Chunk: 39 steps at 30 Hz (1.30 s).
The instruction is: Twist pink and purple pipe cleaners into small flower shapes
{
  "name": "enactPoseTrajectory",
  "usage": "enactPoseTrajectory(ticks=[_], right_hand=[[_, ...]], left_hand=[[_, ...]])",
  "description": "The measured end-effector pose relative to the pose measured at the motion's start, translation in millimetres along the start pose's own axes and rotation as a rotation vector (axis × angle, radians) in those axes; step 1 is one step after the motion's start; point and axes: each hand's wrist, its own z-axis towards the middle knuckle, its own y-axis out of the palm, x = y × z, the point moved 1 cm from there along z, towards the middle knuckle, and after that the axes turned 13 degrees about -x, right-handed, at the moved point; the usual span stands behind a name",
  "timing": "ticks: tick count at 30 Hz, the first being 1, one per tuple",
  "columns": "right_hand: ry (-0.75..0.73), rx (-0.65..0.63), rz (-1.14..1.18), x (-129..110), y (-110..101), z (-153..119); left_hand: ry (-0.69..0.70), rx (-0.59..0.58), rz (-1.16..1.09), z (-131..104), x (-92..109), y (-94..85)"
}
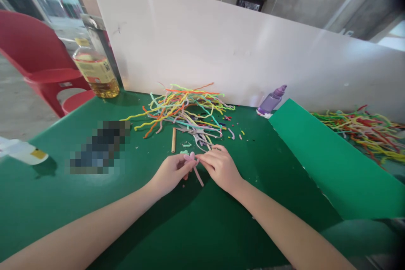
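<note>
Low in the middle of the view, my left hand [172, 173] pinches a small pink looped piece [190, 157], from which a pale pink strip [198, 176] hangs down. My right hand [221, 168] is closed on the right side of the same pink piece, its fingertips close to those of my left hand. Just beyond the hands lie grey-handled scissors [201, 137], partly under coloured strips. A wooden stick [174, 140] rests left of the scissors, and a small mint-green piece [184, 152] is beside my left fingertips.
A heap of coloured fuzzy strips [186, 105] lies on the green table [152, 228]. Around it stand an oil bottle [96, 71], a purple bottle [271, 100] and a white board [202, 46]. A green panel [335, 168] is right, a white bottle [27, 152] left.
</note>
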Motion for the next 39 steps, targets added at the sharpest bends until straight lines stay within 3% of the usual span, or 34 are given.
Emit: enactPoseTrajectory(ticks=[6,13,20,39], right_hand=[[-0.094,-0.042,-0.164,-2,-6,-2],[-0.170,-0.093,-0.254,-10,-9,-2],[-0.078,-0.084,-0.192,-8,1,-1],[-0.038,-0.067,-0.240,-16,0,-1]], left_hand=[[0.058,0.147,-0.044,-2,2,-1.0],[0.059,0.218,-0.087,-3,6,0.0],[0.011,0.080,-0.032,3,-5,-2.0],[-0.015,-0.049,0.048,3,-4,-0.9]])
